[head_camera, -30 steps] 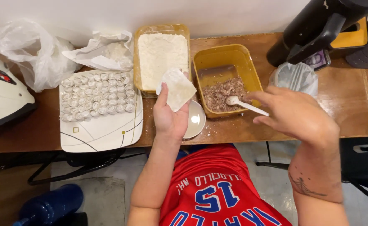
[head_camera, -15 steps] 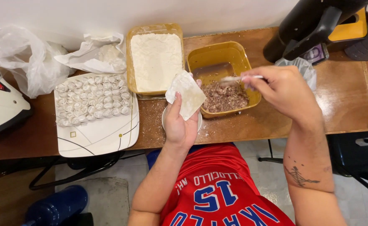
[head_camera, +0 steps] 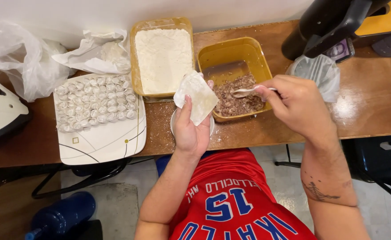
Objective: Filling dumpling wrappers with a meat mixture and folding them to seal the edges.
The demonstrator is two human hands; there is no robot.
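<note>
Your left hand (head_camera: 191,133) holds a thin square white dough wrapper (head_camera: 197,97) above the desk (head_camera: 257,131); your right hand (head_camera: 295,106) grips a white spoon (head_camera: 244,92) in the yellow tub of minced filling (head_camera: 237,95). An overloaded spoon could tear the wrapper.

Bright, even overhead light, sharp throughout.
You'll see glare on the wooden table (head_camera: 360,106) at right; edges bow slightly; shadows stay soft.

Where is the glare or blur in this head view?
Head view: glare on the wooden table at right and on the plastic bag; edges bend from wide-lens distortion; the hands, wrapper and spoon look sharp.
</note>
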